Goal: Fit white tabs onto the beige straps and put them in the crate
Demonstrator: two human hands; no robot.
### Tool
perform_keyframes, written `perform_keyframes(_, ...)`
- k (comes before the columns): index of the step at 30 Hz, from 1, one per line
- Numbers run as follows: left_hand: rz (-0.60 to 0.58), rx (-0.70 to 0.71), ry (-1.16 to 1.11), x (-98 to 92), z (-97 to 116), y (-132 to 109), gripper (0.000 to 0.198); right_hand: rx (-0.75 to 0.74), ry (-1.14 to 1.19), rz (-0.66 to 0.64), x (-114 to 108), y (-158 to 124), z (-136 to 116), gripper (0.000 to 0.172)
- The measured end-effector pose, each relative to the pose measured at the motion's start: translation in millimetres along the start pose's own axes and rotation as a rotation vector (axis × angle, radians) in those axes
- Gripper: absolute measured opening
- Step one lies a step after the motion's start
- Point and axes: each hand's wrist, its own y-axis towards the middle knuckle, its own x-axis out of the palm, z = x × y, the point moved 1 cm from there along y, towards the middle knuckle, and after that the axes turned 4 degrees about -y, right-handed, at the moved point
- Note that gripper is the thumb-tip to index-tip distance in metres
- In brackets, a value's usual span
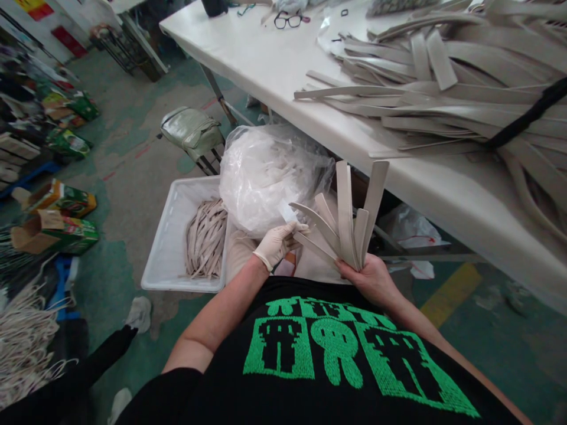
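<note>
My right hand [370, 277], bare, is closed round the lower ends of several flat grey-beige straps [345, 206], which fan upward and to the left. My left hand [277, 243] wears a thin white glove. Its fingers are pinched at the end of one low strap [316, 247] that leans left out of the bunch; the fingertips are partly hidden. Just beyond this hand rests a large clear plastic bag [261, 177] with pale contents. Left of it, a white bin [155, 254] holds a heap of similar narrow strips [206, 239].
A long white table [266, 71] runs along the right, with a large pile of straps [443, 106] under a black band and eyeglasses [287, 21] farther back. A padded green stool [192, 130] stands behind the bin. Cartons [57, 230] and another person's leg [88, 369] are at left.
</note>
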Motion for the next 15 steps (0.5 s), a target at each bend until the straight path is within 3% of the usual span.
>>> perform_keyframes(8,0.016,-0.038,0.006,-0.4,-3.2,-0.8,0.031,0.041,0.014,0.029,-0.7,4.6,-1.9,0.036)
perform_keyframes(15,-0.050,0.006,0.072,15.3,-43.9,-1.6,0.052,0.031,0.093,0.031,9.5,26.4,-15.6,0.034)
